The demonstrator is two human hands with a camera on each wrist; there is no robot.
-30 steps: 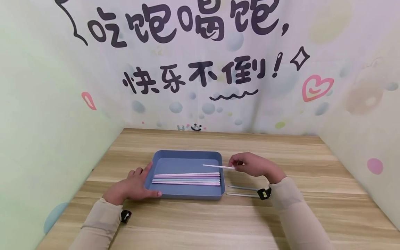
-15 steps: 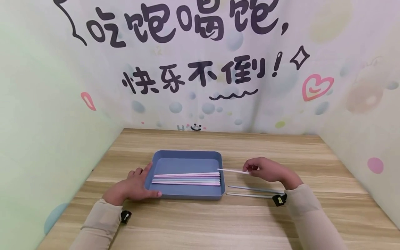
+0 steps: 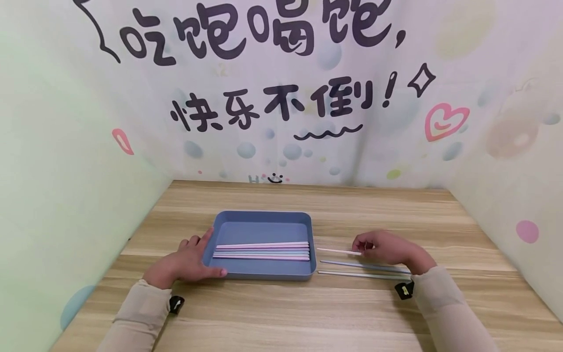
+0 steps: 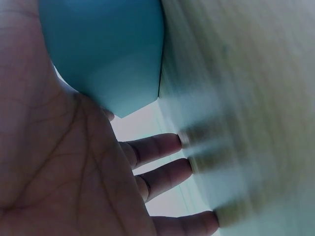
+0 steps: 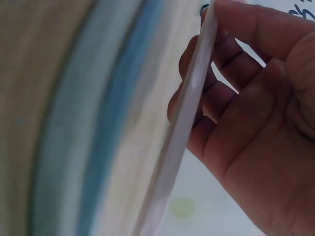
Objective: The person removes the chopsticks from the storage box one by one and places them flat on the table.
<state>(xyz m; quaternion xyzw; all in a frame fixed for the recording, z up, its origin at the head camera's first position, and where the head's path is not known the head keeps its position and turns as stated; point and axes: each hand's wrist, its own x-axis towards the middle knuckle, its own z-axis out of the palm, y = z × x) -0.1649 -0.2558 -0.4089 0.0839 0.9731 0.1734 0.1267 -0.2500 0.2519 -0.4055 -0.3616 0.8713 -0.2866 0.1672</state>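
A pale pink chopstick (image 3: 337, 251) is pinched between the thumb and fingers of my right hand (image 3: 387, 248), low over the table to the right of the tray. The right wrist view shows this chopstick (image 5: 182, 118) slanting past the curled fingers. My left hand (image 3: 189, 261) rests against the left side of the blue tray (image 3: 264, 217), thumb along its front rim and fingers spread. In the left wrist view the fingertips (image 4: 170, 174) reach down to the table beside the tray (image 4: 108, 54). Inside the tray lies a row of pink and bluish chopsticks (image 3: 261, 252).
A blue chopstick (image 3: 347, 265) and a pale green chopstick (image 3: 352, 275) lie on the wooden table (image 3: 281, 313) right of the tray, partly under the right wrist. A printed curtain (image 3: 264, 161) stands behind the table, with pale walls at both sides.
My right hand has moved right and toward the front with the pink chopstick, from over the tray to beside it, above the blue chopstick. The left hand and tray have stayed in place.
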